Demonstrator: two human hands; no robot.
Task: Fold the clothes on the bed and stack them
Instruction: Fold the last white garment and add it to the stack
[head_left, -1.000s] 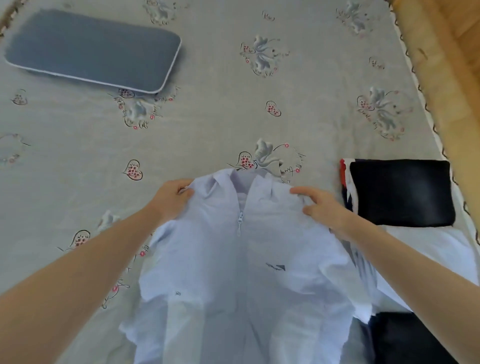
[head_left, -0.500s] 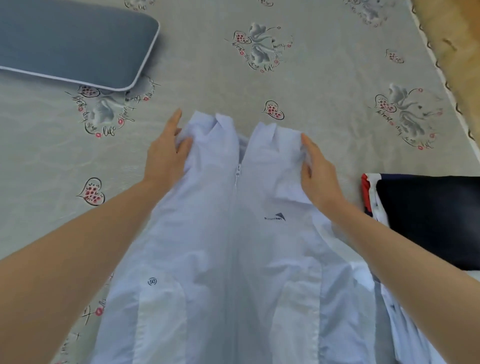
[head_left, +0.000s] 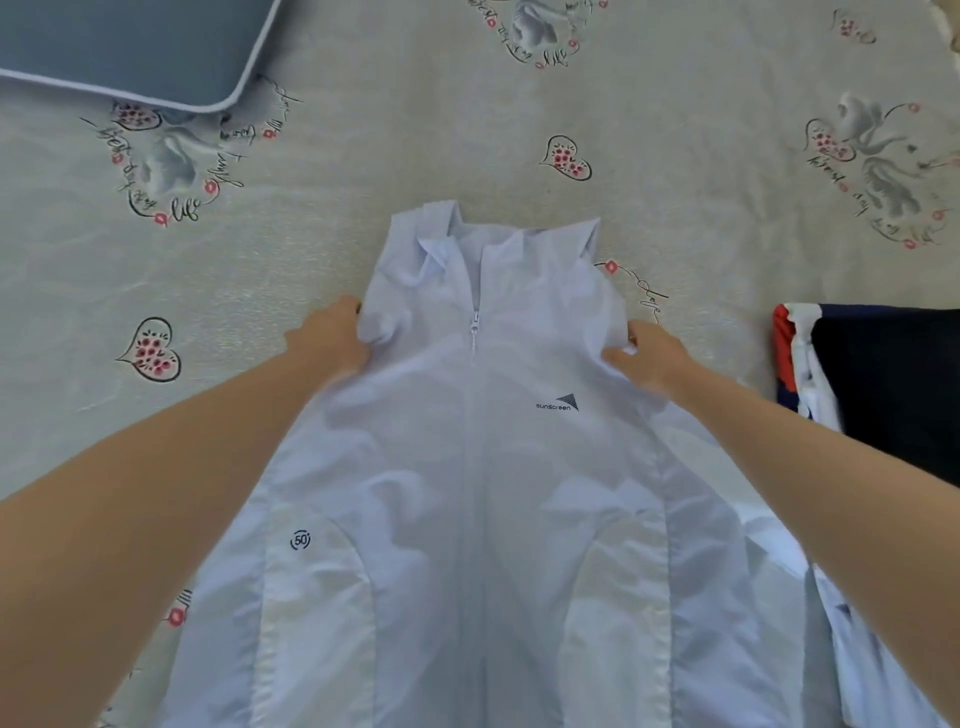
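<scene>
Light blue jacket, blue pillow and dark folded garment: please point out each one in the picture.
light blue jacket (head_left: 483, 467), head view, on its zipped chest.
blue pillow (head_left: 130, 41), head view, on its top face.
dark folded garment (head_left: 893, 384), head view, on its black upper layer.

A printed bed carries a pale jacket, blue pillow and dark folded clothes.

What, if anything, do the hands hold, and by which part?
Both the left hand and right hand grip the pale jacket at its shoulders.
</scene>
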